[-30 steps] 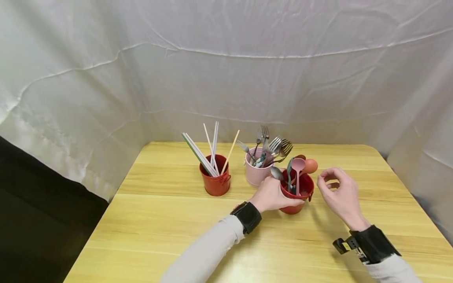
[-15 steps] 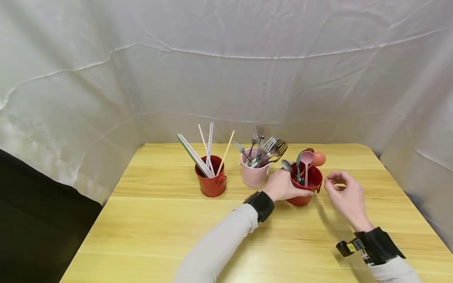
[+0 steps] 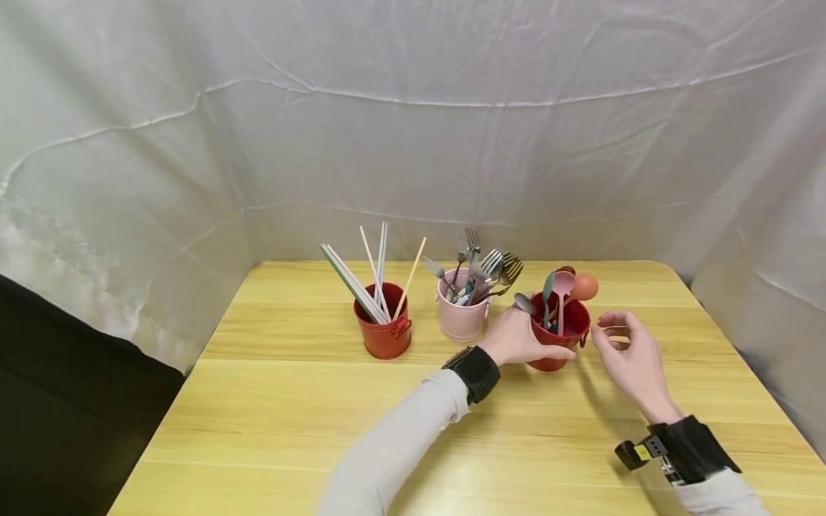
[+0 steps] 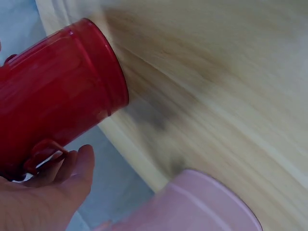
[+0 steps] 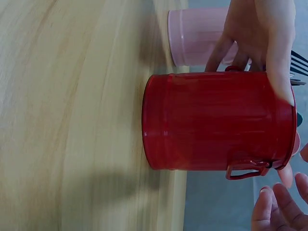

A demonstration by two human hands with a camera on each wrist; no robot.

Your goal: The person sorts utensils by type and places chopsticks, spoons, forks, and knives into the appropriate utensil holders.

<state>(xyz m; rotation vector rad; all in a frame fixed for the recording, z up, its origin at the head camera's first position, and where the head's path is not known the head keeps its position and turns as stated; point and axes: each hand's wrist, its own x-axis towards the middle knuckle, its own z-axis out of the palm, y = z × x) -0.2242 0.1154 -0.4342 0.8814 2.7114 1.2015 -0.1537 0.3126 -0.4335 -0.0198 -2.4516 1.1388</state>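
My left hand [image 3: 518, 340] grips the near red bucket [image 3: 548, 356] around its side, the thumb across the front just below the rim. Several spoons stand in that bucket, among them a pink spoon [image 3: 562, 301], a green one [image 3: 547, 292] and an orange one [image 3: 584, 287]. Just to its right, my right hand [image 3: 634, 362] hovers with loosely bent fingers and holds nothing. In the right wrist view, the fingers [image 5: 288, 207] of the right hand are close to the bucket's wire handle [image 5: 245, 171]; I cannot tell if they touch. The left wrist view shows the bucket wall [image 4: 62, 82] up close.
A pink bucket [image 3: 461, 325] full of forks stands left of my left hand. Farther left is another red bucket [image 3: 386, 340] with chopsticks [image 3: 355, 283]. All stand on a wooden table [image 3: 271, 430], with a pale curtain [image 3: 413, 143] behind and dark cloth [image 3: 64, 401] at left.
The left hand and the spoon bucket have shifted right and slightly away from me. The right hand has moved little, staying beside the bucket. The view has turned slightly right.
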